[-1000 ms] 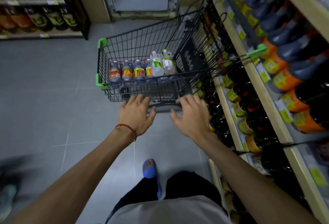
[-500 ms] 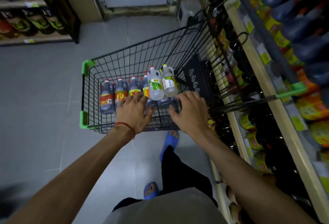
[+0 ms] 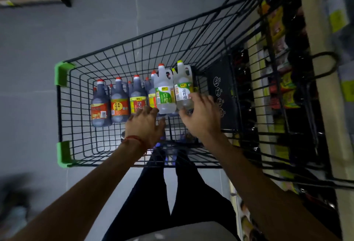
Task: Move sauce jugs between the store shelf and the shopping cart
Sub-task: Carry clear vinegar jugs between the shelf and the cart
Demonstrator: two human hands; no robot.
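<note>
Well to the left of the left hand (image 3: 145, 126) lies the grey tiled floor (image 3: 28, 87). On it stands the black wire shopping cart (image 3: 95, 162), whose two green plastic corner guards (image 3: 62, 76) sit on the side away from both hands.

Inside the cart, left of and beyond the left hand, a row of dark sauce jugs stands upright against the far side. First comes a red-capped dark jug with an orange-red label (image 3: 100, 104). A second dark jug with an orange label (image 3: 119, 103) is just beside it. The third, a dark jug with a yellow and red label (image 3: 138, 97), stands right in front of the left hand's fingertips. More red caps show behind these.

The left hand, with a red string bracelet (image 3: 134, 139) at its wrist, reaches down into the cart. Its fingers are spread and straight and it holds nothing.

Between the two hands stands a clear plastic jug with a red cap and a green and white label (image 3: 164, 91). Touching it on the right is a clear plastic jug with a yellow-green cap and a white label (image 3: 183, 87).

The right hand (image 3: 201, 118) is cupped at that last jug's lower right, fingers curved over the label's edge and thumb by the base. Motion blur hides whether it has closed on the jug.

Just right of the right hand hangs the cart's black seat flap with white pictograms (image 3: 222, 91). Further right, beyond the cart's wire side, runs the beige store shelf (image 3: 310, 20), stocked with dark bottles that are too blurred to read.
</note>
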